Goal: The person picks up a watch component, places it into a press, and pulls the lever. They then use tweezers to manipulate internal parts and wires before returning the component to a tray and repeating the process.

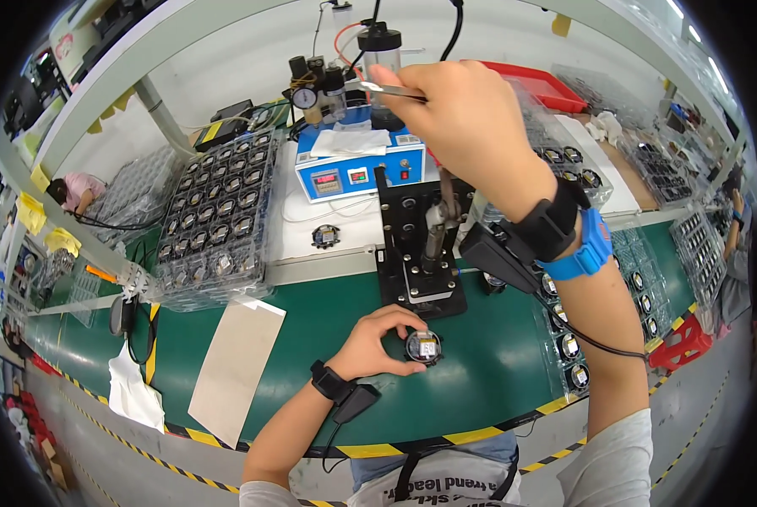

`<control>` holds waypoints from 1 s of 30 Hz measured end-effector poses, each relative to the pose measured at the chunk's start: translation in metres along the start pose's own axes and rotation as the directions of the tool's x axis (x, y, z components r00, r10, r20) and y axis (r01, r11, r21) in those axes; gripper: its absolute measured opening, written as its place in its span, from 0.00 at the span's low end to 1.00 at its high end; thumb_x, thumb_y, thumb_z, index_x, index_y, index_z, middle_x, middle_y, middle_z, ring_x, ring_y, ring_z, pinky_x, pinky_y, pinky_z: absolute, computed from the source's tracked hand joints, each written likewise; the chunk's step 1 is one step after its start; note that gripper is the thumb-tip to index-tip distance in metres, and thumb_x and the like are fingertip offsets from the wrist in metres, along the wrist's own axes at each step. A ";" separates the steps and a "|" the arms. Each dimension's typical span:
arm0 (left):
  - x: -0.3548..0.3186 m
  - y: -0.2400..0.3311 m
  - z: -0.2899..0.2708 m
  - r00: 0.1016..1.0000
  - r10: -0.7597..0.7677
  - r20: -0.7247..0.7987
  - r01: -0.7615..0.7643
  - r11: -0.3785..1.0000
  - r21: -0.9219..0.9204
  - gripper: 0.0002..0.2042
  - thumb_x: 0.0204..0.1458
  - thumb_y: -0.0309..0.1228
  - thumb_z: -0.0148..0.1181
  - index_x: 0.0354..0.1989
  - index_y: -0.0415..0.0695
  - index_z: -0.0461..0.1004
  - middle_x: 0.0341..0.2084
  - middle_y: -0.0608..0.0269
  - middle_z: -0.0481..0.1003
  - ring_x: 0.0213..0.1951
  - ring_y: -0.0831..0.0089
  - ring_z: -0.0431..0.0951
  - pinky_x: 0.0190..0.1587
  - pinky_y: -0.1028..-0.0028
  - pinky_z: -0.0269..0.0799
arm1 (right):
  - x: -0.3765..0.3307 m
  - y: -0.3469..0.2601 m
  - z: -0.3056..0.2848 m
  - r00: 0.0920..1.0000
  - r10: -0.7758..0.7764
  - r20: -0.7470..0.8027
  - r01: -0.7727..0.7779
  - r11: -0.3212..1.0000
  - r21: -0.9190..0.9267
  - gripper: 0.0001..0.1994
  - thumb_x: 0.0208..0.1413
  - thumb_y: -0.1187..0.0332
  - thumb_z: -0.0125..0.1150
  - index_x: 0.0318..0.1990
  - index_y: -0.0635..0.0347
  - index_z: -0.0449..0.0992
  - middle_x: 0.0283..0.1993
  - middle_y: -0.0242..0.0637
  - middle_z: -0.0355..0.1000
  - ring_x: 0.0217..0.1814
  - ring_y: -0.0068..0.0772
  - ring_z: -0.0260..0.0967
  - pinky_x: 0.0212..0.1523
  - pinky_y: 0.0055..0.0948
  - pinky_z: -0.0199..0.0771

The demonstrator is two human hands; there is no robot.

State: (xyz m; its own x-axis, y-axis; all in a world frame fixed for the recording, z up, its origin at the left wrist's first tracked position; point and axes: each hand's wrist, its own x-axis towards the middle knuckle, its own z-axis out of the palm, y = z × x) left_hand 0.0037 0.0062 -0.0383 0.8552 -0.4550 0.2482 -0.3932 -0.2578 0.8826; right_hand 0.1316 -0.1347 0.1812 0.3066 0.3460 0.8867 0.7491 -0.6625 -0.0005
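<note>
My left hand [375,341] rests on the green bench, its thumb and forefinger curled round the rim of a small round black part [424,347] with a pale label on top. Raised high, my right hand [471,114] pinches a pair of metal tweezers [395,90]. The tweezers point left, in front of the clear cylinder [382,61] with a black cap. Behind the round part stands a black press fixture [429,253] with a metal lever. My right forearm passes to the right of this fixture.
Trays of round parts [218,211] are stacked at left, with another tray [569,346] at right. A blue control box [362,169] stands behind the press. One loose round part [325,236] lies left of it. Cardboard [239,363] overhangs the front edge. Other people sit at both sides.
</note>
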 end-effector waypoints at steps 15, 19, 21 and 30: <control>0.019 -0.006 0.010 0.879 -0.075 -0.470 0.149 0.981 0.122 0.26 0.32 0.29 0.74 0.44 0.37 0.73 0.41 0.67 0.68 0.24 0.85 0.61 0.25 0.84 0.57 | -0.001 -0.004 0.006 0.995 0.094 0.022 -0.092 0.993 -0.070 0.20 0.57 0.52 0.51 0.21 0.54 0.78 0.17 0.42 0.70 0.22 0.46 0.71 0.22 0.39 0.71; 0.025 -0.012 0.009 0.893 -0.087 -0.441 0.180 0.969 0.172 0.24 0.34 0.33 0.73 0.41 0.36 0.74 0.46 0.62 0.70 0.24 0.80 0.65 0.27 0.80 0.64 | -0.002 -0.005 0.009 0.996 0.085 -0.004 -0.085 0.994 -0.073 0.20 0.57 0.52 0.51 0.20 0.54 0.78 0.17 0.42 0.70 0.21 0.46 0.71 0.22 0.40 0.71; 0.027 -0.011 0.008 0.899 -0.127 -0.419 0.223 0.956 0.190 0.24 0.34 0.34 0.73 0.41 0.36 0.74 0.45 0.62 0.70 0.23 0.80 0.64 0.27 0.81 0.64 | -0.002 -0.005 0.011 0.996 0.084 -0.025 -0.085 0.995 -0.059 0.20 0.57 0.52 0.51 0.20 0.54 0.77 0.16 0.42 0.70 0.21 0.46 0.71 0.21 0.40 0.71; 0.034 -0.003 0.014 0.884 -0.134 -0.449 0.293 0.906 0.307 0.29 0.32 0.43 0.74 0.40 0.35 0.74 0.40 0.59 0.70 0.23 0.74 0.66 0.29 0.77 0.67 | -0.005 -0.005 0.007 0.994 0.102 -0.049 -0.104 0.993 -0.051 0.21 0.57 0.52 0.50 0.18 0.54 0.76 0.16 0.41 0.70 0.20 0.46 0.71 0.20 0.40 0.71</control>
State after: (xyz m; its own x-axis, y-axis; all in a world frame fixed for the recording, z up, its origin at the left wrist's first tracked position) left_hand 0.0294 -0.0201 -0.0381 0.9597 0.0146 0.2806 -0.2095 -0.6280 0.7495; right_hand 0.1305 -0.1279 0.1737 0.3525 0.2440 0.9035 0.6822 -0.7279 -0.0695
